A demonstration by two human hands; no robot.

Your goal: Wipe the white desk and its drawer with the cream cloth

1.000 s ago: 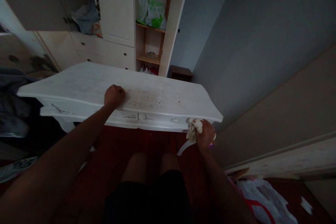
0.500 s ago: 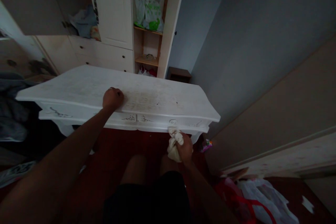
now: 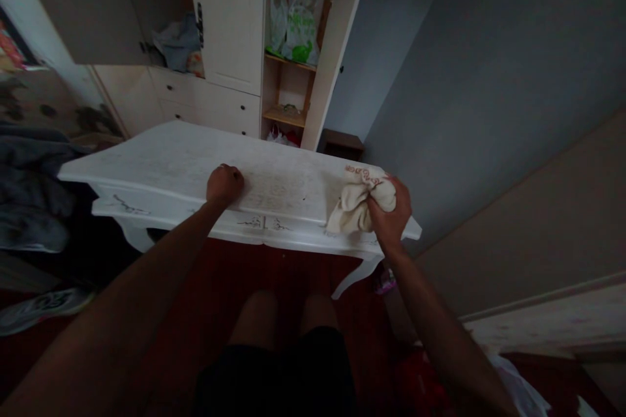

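A white painted console table point(image 3: 161, 166) with a carved front stands in front of me. My left hand point(image 3: 225, 184) rests as a fist on its front edge near the middle. My right hand point(image 3: 394, 208) grips a crumpled cream cloth point(image 3: 358, 201) with a red pattern and presses it on the table top at the right end. My bare knees show below the table.
A cream wardrobe point(image 3: 229, 19) with drawers stands behind the table; its open shelves hold plastic bags point(image 3: 293, 23). A grey wall point(image 3: 479, 78) runs along the right. Dark clothing point(image 3: 27, 189) lies heaped at the left, a shoe point(image 3: 46, 303) on the dark red floor.
My right hand has lifted the cloth from the table's front apron below the edge up onto the top at the right end. The left hand stays put.
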